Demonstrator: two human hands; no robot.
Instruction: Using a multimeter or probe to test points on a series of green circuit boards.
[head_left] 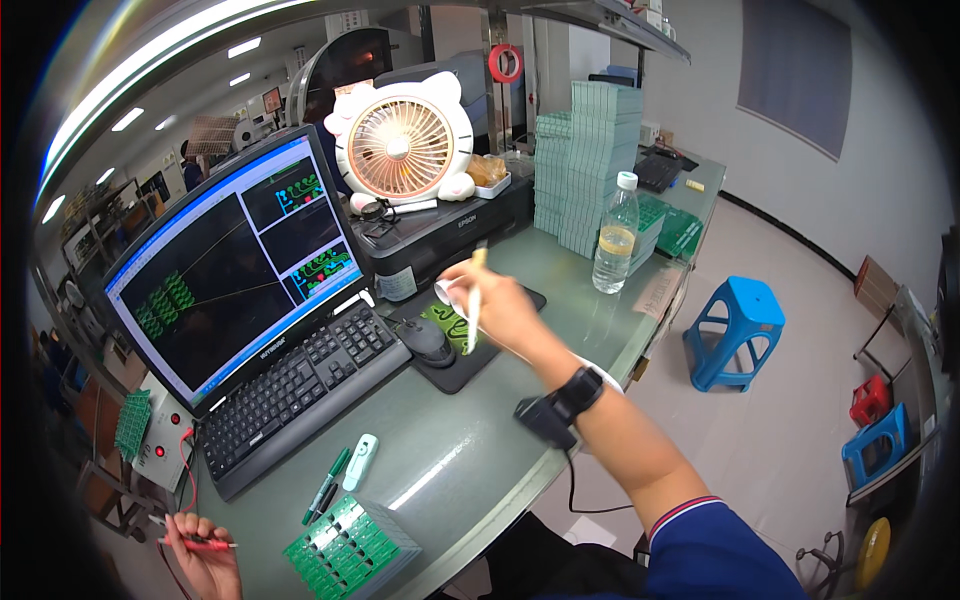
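Note:
At the lower left, my left hand [203, 560] is closed round a red test probe [212, 545]. A thin grey-tipped piece also sticks out by its thumb. My right hand [495, 305] is raised over the mouse pad [478, 368], its fingers closed on a slim white strip-like piece [473, 322]. A white ring-shaped piece [443, 291] shows at those fingers, and a pale yellow end rises above them; their exact kind is unclear. Left of that hand, a black mouse [425, 342] sits on the pad. A stack of green circuit boards [345, 550] stands right of my left hand.
A monitor [235, 270] and black keyboard [300, 385] stand at the left. Green pens and a pale green marker [361, 462] lie near the boards. Behind are a printer [450, 225], a lit fan [400, 145], a water bottle [615, 235] and stacked boards [600, 150]. A blue stool [735, 330] stands right.

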